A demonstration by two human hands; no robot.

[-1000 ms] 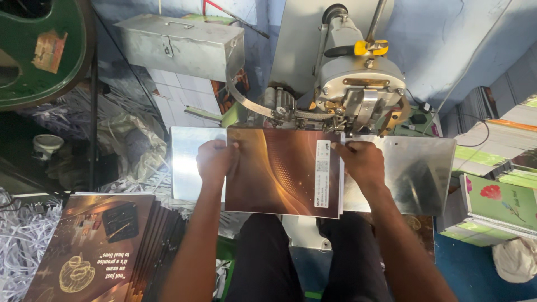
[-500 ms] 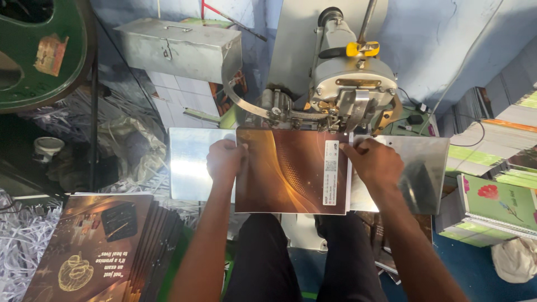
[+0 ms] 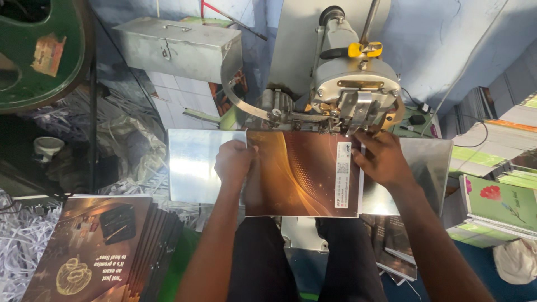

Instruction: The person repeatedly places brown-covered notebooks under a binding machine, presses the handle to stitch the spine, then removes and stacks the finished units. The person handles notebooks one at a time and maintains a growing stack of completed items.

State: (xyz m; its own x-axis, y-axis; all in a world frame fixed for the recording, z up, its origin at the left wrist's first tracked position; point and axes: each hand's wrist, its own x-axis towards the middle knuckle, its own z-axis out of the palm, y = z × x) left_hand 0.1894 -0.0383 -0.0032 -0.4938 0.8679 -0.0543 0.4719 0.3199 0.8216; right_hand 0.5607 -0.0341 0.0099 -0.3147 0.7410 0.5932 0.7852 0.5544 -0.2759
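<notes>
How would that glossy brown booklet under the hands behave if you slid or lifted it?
The brown booklet looks thin with a shiny cover, so it probably slides easily on the smooth metal plate. It would likely bend if lifted by one edge. Both the left hand and right hand press it flat.

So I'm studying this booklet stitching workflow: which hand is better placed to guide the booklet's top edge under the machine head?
Probably the right hand: it rests on the brown booklet at its top edge, right below the machine head. The left hand sits lower, at the booklet's left edge.
</notes>
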